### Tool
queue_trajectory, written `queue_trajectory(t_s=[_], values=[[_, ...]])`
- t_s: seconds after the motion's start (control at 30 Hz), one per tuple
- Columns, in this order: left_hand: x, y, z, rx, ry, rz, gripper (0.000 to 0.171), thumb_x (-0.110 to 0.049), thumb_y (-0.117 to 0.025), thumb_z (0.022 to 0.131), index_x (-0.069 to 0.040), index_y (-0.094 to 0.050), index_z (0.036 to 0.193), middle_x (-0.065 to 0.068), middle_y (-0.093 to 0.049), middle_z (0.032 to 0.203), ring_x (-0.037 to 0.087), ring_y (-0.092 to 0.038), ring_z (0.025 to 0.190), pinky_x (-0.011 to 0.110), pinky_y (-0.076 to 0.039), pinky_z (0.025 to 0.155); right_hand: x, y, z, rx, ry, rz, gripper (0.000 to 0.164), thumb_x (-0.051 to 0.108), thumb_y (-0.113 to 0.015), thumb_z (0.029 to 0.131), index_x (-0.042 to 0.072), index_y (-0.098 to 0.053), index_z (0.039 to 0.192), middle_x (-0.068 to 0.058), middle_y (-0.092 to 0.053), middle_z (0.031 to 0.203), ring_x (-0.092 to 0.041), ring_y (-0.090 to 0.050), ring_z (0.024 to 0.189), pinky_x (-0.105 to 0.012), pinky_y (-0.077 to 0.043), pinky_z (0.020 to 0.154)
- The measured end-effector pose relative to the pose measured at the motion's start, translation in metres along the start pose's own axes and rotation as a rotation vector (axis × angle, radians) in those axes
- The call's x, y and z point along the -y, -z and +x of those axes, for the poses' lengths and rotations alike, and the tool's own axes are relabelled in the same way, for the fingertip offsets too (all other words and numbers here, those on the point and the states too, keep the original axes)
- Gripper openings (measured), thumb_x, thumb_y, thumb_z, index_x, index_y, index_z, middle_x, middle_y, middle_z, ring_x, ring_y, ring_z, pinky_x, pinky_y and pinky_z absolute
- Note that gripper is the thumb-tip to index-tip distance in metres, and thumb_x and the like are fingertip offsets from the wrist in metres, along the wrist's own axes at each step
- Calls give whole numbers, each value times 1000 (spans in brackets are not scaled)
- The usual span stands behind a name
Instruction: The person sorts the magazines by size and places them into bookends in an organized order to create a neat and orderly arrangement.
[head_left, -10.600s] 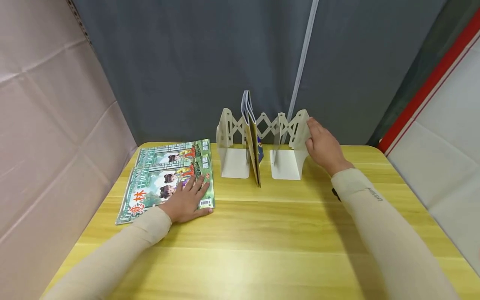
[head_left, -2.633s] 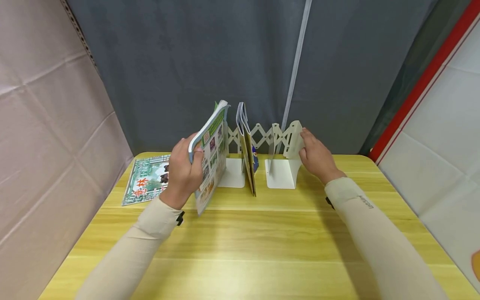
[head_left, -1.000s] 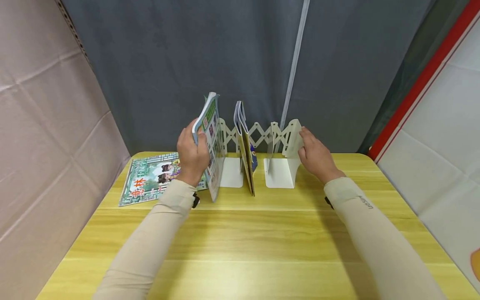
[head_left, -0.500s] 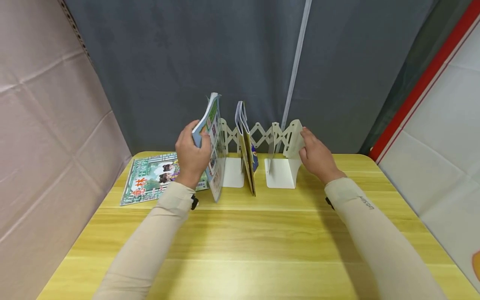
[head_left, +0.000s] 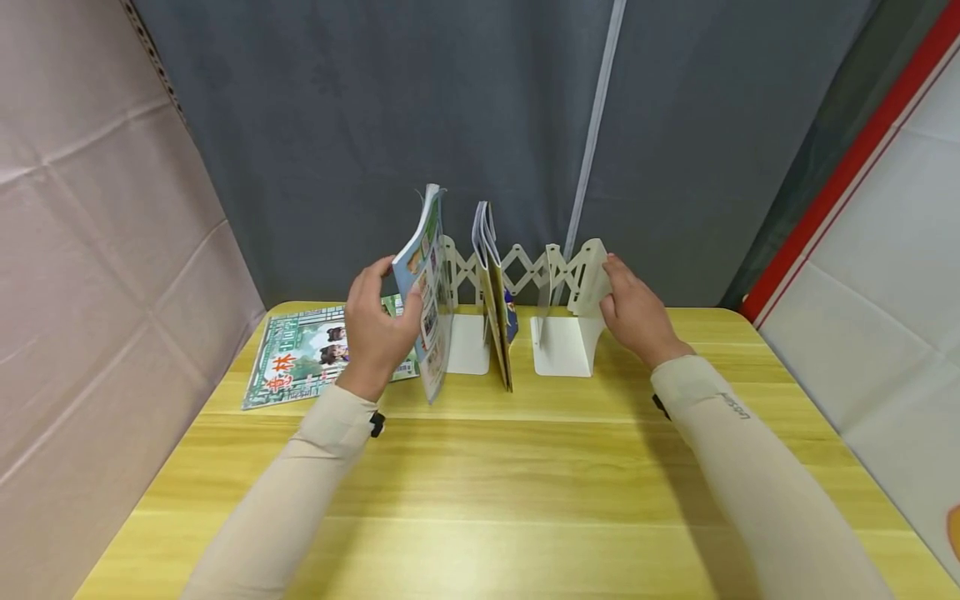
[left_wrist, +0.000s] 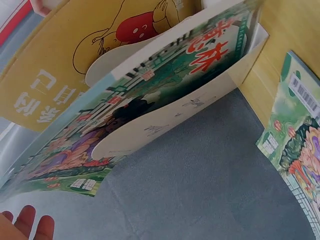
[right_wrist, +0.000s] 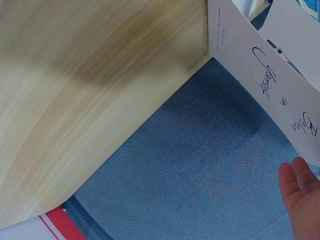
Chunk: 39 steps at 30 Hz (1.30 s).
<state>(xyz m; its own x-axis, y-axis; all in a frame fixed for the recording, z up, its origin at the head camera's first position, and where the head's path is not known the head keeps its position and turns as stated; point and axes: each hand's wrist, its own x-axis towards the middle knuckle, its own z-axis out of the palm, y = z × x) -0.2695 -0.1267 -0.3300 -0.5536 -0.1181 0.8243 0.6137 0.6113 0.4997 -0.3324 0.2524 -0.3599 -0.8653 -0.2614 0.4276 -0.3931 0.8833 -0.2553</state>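
A magazine (head_left: 431,308) stands upright inside the left end of a white expandable bookend (head_left: 564,348), leaning slightly. In the left wrist view its green illustrated cover (left_wrist: 125,112) faces the bookend's left end plate (left_wrist: 170,120). My left hand (head_left: 380,329) is beside the magazine's near edge, fingers and thumb spread around it without gripping; the left wrist view shows the fingertips (left_wrist: 44,227) apart from the cover. My right hand (head_left: 637,312) rests with extended fingers against the outer face of the right end plate (head_left: 595,279), which carries printed script in the right wrist view.
Another magazine (head_left: 296,354) lies flat on the wooden table (head_left: 480,483) at the left. Thin yellow-covered books (head_left: 495,308) stand in the bookend's middle section. A dark grey curtain (head_left: 375,125) hangs behind the table, with pale panels on both sides.
Over the longer span, my left hand has lifted one magazine from the flat pair and stood it in the bookend. In the last half second its fingers have loosened from it. My right hand has stayed put.
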Motion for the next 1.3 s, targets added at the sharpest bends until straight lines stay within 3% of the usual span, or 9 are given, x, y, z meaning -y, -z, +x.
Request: queue_trajectory(t_s=[0.27,0.43,0.67,1.07,1.3], values=[[11,20,-14,54,-31,46,49,-18,-62,86,1,-59,131,17,-62,123,33,-56,116,52,-44,96,0,1,0,-6,9,7,54,10,-35,99,-7,-32,150,-19,-25,160,-41,-36,139,-55,-34,109],[31,29,-27,138,-62,114,50,-19,-62,86,0,-59,131,17,-63,123,35,-56,115,53,-44,95,-1,0,1,-23,10,10,53,8,-37,98,-7,-34,149,-19,-27,160,-42,-38,137,-56,-35,108],[61,34,-38,209,-177,185,49,-22,-65,81,5,-62,122,21,-66,114,40,-59,108,55,-45,93,-3,-3,1,-5,12,10,53,9,-35,100,-6,-31,150,-18,-25,161,-42,-37,138,-56,-35,108],[103,29,-52,598,-324,445,52,-27,-64,84,0,-61,129,18,-61,123,39,-55,116,55,-43,99,-1,-2,2,-15,4,7,53,9,-36,99,-6,-33,150,-18,-25,161,-40,-36,139,-55,-34,109],[118,24,-54,772,-291,538,54,-34,-57,93,-3,-55,137,20,-55,133,41,-47,128,58,-37,106,-2,-3,1,-12,-1,5,53,9,-35,100,-6,-32,150,-17,-25,161,-40,-36,140,-55,-34,109]])
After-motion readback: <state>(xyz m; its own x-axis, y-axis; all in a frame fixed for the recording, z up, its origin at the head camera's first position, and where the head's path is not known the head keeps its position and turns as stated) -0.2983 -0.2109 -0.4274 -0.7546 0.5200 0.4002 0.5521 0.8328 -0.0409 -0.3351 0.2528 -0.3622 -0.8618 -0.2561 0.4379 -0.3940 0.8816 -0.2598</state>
